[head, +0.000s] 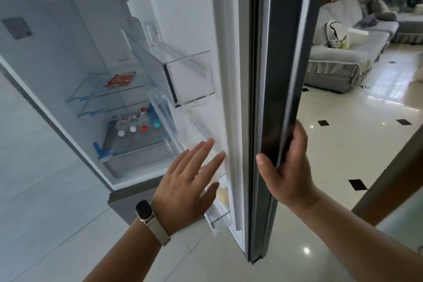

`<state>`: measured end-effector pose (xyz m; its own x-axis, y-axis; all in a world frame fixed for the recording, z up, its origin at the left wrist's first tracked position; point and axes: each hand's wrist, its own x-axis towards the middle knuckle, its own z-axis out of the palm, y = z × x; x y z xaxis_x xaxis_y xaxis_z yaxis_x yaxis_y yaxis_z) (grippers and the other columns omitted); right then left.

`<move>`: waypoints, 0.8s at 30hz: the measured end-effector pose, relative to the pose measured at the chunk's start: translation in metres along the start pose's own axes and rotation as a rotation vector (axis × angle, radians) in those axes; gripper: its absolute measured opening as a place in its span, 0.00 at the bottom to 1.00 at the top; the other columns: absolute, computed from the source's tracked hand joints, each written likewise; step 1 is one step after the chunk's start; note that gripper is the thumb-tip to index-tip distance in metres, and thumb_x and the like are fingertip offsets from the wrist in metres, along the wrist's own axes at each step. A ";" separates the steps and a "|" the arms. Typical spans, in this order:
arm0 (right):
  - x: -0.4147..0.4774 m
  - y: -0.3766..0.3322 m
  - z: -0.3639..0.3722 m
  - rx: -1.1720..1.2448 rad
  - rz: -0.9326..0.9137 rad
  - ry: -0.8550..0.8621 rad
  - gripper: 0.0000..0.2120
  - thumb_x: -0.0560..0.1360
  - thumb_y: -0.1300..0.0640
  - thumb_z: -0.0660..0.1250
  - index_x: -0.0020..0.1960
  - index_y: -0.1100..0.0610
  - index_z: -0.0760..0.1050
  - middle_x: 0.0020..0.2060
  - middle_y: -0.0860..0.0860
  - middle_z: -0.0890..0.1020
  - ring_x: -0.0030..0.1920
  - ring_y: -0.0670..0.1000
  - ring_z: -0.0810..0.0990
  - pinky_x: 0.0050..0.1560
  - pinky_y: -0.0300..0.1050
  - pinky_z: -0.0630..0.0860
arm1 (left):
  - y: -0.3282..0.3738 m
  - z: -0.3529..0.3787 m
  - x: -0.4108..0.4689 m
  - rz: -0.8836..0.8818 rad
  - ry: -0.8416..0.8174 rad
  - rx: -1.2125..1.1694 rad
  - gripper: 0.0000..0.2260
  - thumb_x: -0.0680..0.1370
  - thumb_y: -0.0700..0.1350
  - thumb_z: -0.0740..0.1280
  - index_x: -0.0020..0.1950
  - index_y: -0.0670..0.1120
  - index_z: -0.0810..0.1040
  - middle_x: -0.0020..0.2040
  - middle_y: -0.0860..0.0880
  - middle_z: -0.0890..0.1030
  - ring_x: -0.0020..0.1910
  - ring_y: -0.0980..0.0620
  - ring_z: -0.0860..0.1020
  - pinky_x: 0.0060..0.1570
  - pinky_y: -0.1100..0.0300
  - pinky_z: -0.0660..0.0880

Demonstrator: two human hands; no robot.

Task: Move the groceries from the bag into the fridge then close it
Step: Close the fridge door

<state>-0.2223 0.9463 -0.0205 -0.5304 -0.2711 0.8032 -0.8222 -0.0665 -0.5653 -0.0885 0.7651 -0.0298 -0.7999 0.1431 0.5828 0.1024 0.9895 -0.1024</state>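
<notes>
The fridge (57, 36) stands open on the left, its door (272, 75) edge-on in the middle of the view. My right hand (288, 165) grips the door's dark outer edge, thumb on the near side. My left hand (190, 178) is flat with fingers apart, in front of the door's inner side near the lower door bins (219, 215), holding nothing. Inside the fridge, several bottles (137, 121) with coloured caps lie on a lower shelf and a red packet (120, 79) lies on a glass shelf. A pale item (223, 192) sits in a lower door bin. No grocery bag shows.
A clear door bin (183, 75) sits higher on the door. Glossy tiled floor (343, 133) with black diamond insets spreads to the right. A grey sofa (338, 62) with a white bag (335, 34) stands at the back right. A dark wooden frame (389, 171) crosses the right edge.
</notes>
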 end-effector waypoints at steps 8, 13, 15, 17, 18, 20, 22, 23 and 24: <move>-0.032 -0.046 0.063 0.063 -0.037 -0.074 0.31 0.79 0.43 0.61 0.73 0.59 0.55 0.60 0.50 0.74 0.59 0.48 0.78 0.53 0.45 0.79 | -0.001 -0.032 -0.061 -0.123 0.161 -0.059 0.28 0.78 0.54 0.64 0.75 0.48 0.60 0.77 0.44 0.59 0.76 0.43 0.61 0.73 0.47 0.62; -0.050 -0.063 0.107 0.067 -0.047 -0.137 0.32 0.78 0.45 0.62 0.73 0.62 0.56 0.64 0.64 0.70 0.65 0.63 0.73 0.57 0.63 0.76 | -0.007 -0.045 -0.096 -0.219 0.266 -0.083 0.33 0.74 0.50 0.70 0.75 0.46 0.60 0.76 0.41 0.60 0.75 0.42 0.64 0.72 0.47 0.65; -0.054 -0.072 0.124 0.060 -0.058 -0.170 0.33 0.78 0.46 0.62 0.73 0.66 0.57 0.65 0.65 0.69 0.66 0.64 0.72 0.58 0.64 0.75 | -0.012 -0.049 -0.110 -0.235 0.271 -0.068 0.34 0.73 0.49 0.71 0.75 0.47 0.60 0.76 0.39 0.59 0.75 0.40 0.64 0.69 0.44 0.68; -0.054 -0.082 0.136 0.044 -0.095 -0.205 0.33 0.79 0.45 0.61 0.71 0.71 0.59 0.66 0.66 0.68 0.67 0.63 0.71 0.60 0.62 0.75 | -0.017 -0.052 -0.120 -0.259 0.271 -0.062 0.32 0.74 0.50 0.70 0.75 0.48 0.61 0.77 0.39 0.56 0.76 0.40 0.61 0.70 0.45 0.67; -0.053 -0.087 0.141 0.047 -0.105 -0.228 0.33 0.79 0.45 0.60 0.70 0.71 0.60 0.66 0.65 0.68 0.67 0.62 0.71 0.61 0.60 0.75 | -0.021 -0.052 -0.125 -0.282 0.281 -0.060 0.32 0.74 0.51 0.69 0.75 0.48 0.61 0.77 0.38 0.56 0.77 0.40 0.60 0.71 0.46 0.66; -0.049 -0.095 0.152 0.070 -0.118 -0.288 0.32 0.79 0.45 0.60 0.70 0.71 0.62 0.67 0.64 0.69 0.68 0.59 0.71 0.62 0.57 0.76 | -0.029 -0.053 -0.134 -0.333 0.310 -0.046 0.32 0.74 0.51 0.70 0.75 0.48 0.61 0.77 0.37 0.57 0.77 0.40 0.59 0.72 0.47 0.65; -0.045 -0.098 0.163 0.092 -0.142 -0.357 0.30 0.79 0.47 0.61 0.70 0.70 0.64 0.68 0.62 0.68 0.70 0.56 0.69 0.63 0.56 0.75 | -0.035 -0.052 -0.144 -0.383 0.327 -0.035 0.33 0.73 0.51 0.71 0.75 0.47 0.61 0.77 0.38 0.57 0.77 0.39 0.59 0.72 0.46 0.64; -0.043 -0.098 0.169 0.097 -0.157 -0.389 0.29 0.79 0.48 0.61 0.69 0.70 0.65 0.68 0.62 0.68 0.71 0.56 0.69 0.64 0.56 0.74 | -0.039 -0.052 -0.147 -0.410 0.341 -0.035 0.34 0.73 0.50 0.72 0.75 0.47 0.61 0.77 0.39 0.57 0.77 0.39 0.59 0.72 0.45 0.65; -0.041 -0.098 0.176 0.095 -0.175 -0.415 0.29 0.78 0.49 0.62 0.69 0.70 0.66 0.68 0.62 0.68 0.71 0.56 0.68 0.64 0.58 0.74 | -0.043 -0.051 -0.151 -0.438 0.361 -0.034 0.33 0.72 0.50 0.72 0.74 0.46 0.62 0.77 0.39 0.57 0.76 0.38 0.60 0.71 0.43 0.66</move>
<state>-0.0839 0.7945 -0.0313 -0.2415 -0.6084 0.7560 -0.8592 -0.2281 -0.4581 0.0579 0.7021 -0.0725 -0.5200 -0.2886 0.8039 -0.1699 0.9573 0.2338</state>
